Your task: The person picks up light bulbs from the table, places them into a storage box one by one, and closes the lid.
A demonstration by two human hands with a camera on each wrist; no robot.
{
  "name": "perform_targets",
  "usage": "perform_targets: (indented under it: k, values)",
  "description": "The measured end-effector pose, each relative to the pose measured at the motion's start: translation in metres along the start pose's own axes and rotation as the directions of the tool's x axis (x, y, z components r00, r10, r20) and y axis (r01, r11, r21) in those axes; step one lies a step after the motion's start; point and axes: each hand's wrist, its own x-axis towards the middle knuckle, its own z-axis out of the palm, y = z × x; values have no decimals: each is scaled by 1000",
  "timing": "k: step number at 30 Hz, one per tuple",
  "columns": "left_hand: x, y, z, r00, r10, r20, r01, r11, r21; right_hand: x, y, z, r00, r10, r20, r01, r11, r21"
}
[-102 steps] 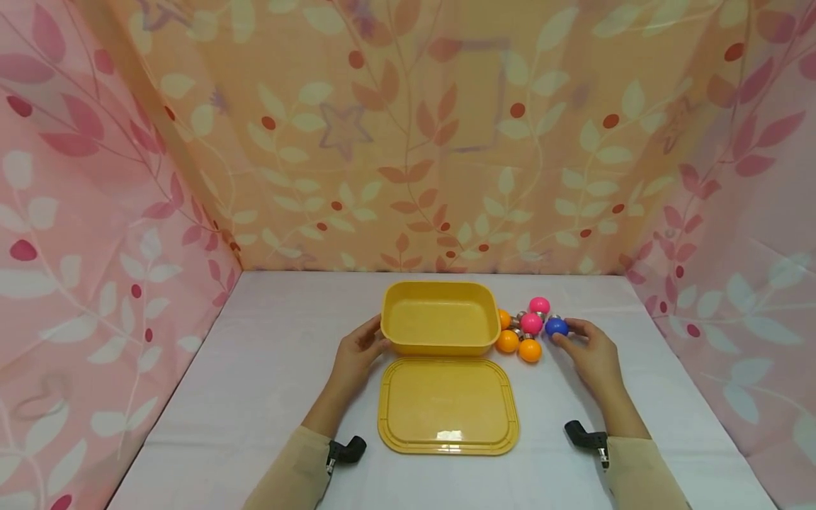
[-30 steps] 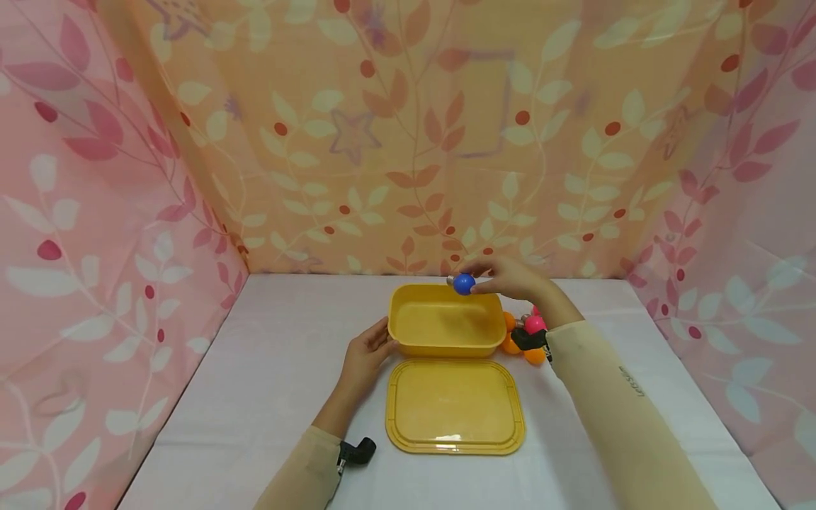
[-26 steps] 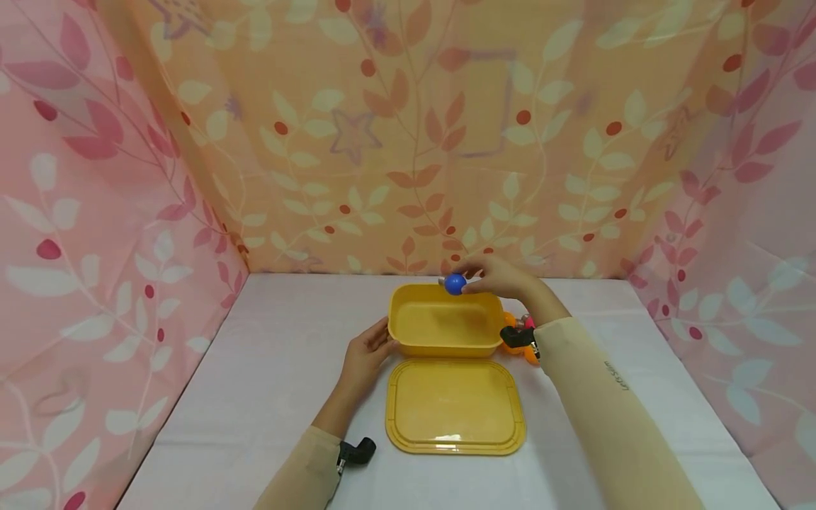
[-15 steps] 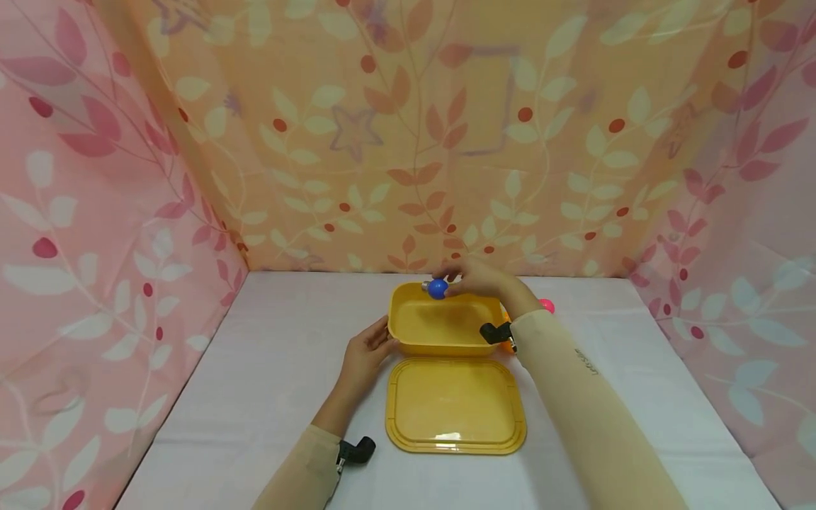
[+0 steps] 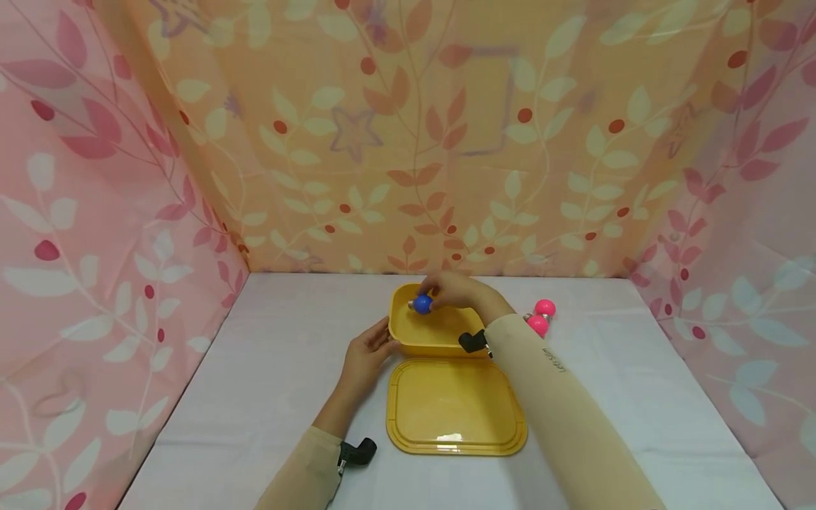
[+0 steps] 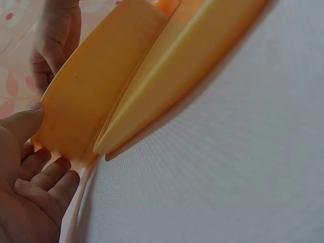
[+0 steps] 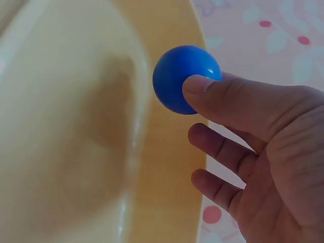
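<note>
**Q:** Condition of the fingers?

**A:** Right hand [image 5: 454, 289]: thumb pressed on the blue bulb [image 5: 422, 304], pinching it, with two other fingers [image 7: 220, 149] held off it. Left hand [image 5: 365, 356]: loosely bent, unclenched, thumb and fingertips resting against the outside of the yellow box [image 5: 421, 350] at its 8 o'clock.

**Q:** Position of the bulb?

**A:** Within the box's outline, towards 10 o'clock, metal base pointing to 9. Contact with the box floor cannot be established.

**Q:** Markings?

**A:** Dark lettering [image 5: 553, 360] on the right beige sleeve [image 5: 561, 404], apparently "LetsSlim". The sleeve comes in from 5 o'clock.

**Q:** Differences from half a second ago?

**A:** The bulb was nearer the far rim; it has since moved down and towards 9 o'clock. Two pink bulbs [image 5: 537, 325] now show at 3 o'clock, where one did; the orange patch beside the sleeve is covered. The left hand is unchanged.

**Q:** Surface and room?

**A:** A white-covered bench [image 5: 287, 340]. The yellow lid [image 5: 455, 407] lies flat at 6 o'clock, just beside the box. Orange leaf-patterned fabric [image 5: 306, 177] hangs at 12; pink fabric [image 5: 95, 212] of like pattern closes both sides.
</note>
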Motion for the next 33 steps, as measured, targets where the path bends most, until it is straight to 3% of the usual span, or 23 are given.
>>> perform_targets:
  k: [9,14,18,24,33]
  values:
    - [0,-2,3,1000,-2,26,2,1000,-18,6,1,15,1000,21,11,-20,999,-34]
    - [1,-2,2,1000,-6,25,7,1000,-15,5,3,14,998,55,-30,-56,997,-48]
    - [2,-2,0,1000,0,4,0,1000,-20,3,3,9,997,29,-76,-32,999,-44]
    - [1,-2,0,1000,6,-7,-6,1000,-21,-17,-1,-3,987,47,-151,-51,998,-23]
    - [1,-1,0,1000,8,-16,-9,1000,-28,-62,-8,-16,951,33,-308,-28,999,20]
